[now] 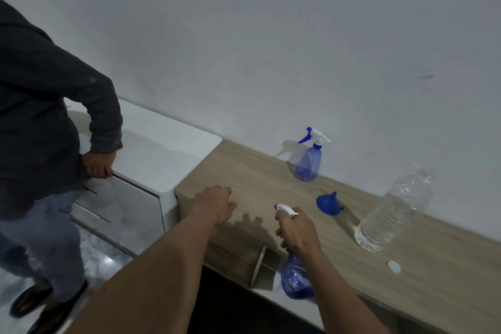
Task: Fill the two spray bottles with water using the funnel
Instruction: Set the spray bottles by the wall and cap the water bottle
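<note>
My right hand (296,233) grips the neck of a blue spray bottle (295,278) with a white trigger head, holding it in the air off the front edge of the wooden table (244,171). A second blue spray bottle (309,160) stands upright near the wall. Between them a blue funnel (328,204) lies on its side on the table. A clear plastic water bottle (393,210) stands uncapped to the right, its white cap (394,266) lying on the table in front of it. My left hand (217,205) rests loosely curled on the table's left part, holding nothing.
A white drawer cabinet (162,154) adjoins the table on the left. Another person in a dark shirt and jeans stands there, a hand (97,164) on the cabinet's edge. A plain white wall runs behind the table. An open compartment shows under the tabletop.
</note>
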`<action>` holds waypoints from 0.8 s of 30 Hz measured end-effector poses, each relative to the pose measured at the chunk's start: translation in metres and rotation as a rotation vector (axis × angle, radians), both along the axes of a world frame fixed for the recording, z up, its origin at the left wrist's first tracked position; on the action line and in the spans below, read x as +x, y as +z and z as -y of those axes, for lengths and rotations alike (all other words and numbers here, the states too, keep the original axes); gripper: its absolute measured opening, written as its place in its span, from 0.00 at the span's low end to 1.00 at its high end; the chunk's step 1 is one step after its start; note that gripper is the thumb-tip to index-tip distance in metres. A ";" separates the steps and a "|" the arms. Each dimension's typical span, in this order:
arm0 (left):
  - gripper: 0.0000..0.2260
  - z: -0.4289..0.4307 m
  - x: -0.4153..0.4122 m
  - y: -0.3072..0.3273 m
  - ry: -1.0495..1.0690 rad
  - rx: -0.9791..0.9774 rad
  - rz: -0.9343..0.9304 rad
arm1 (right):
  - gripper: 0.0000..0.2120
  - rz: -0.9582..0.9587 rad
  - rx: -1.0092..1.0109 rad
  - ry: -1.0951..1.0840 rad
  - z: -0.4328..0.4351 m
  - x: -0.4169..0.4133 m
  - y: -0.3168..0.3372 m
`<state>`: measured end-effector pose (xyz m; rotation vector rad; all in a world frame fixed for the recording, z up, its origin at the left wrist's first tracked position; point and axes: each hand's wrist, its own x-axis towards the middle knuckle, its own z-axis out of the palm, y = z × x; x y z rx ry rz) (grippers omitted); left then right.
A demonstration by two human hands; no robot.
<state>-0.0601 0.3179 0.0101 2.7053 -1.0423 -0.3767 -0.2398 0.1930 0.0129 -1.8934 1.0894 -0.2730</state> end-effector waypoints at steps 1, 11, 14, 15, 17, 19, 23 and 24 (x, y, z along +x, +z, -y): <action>0.22 0.000 -0.001 0.000 0.001 -0.015 -0.018 | 0.12 0.028 -0.003 -0.001 0.000 0.001 0.004; 0.28 0.032 -0.012 0.015 -0.081 -0.221 -0.431 | 0.04 0.217 -0.151 0.051 0.025 0.038 0.043; 0.38 0.049 -0.005 0.015 -0.124 -0.223 -0.523 | 0.05 0.248 -0.168 0.064 0.041 0.055 0.047; 0.42 0.054 0.000 0.013 -0.130 -0.231 -0.544 | 0.07 0.264 -0.166 0.066 0.046 0.062 0.046; 0.42 0.065 0.011 0.010 -0.145 -0.259 -0.584 | 0.08 0.306 -0.165 0.059 0.056 0.077 0.045; 0.35 0.076 0.025 0.004 -0.160 -0.305 -0.610 | 0.08 0.352 -0.168 0.059 0.064 0.094 0.045; 0.23 0.103 0.061 -0.011 -0.143 -0.419 -0.604 | 0.15 0.372 -0.165 0.063 0.083 0.133 0.041; 0.23 0.111 0.070 -0.013 -0.140 -0.418 -0.606 | 0.16 0.367 -0.169 0.052 0.090 0.143 0.039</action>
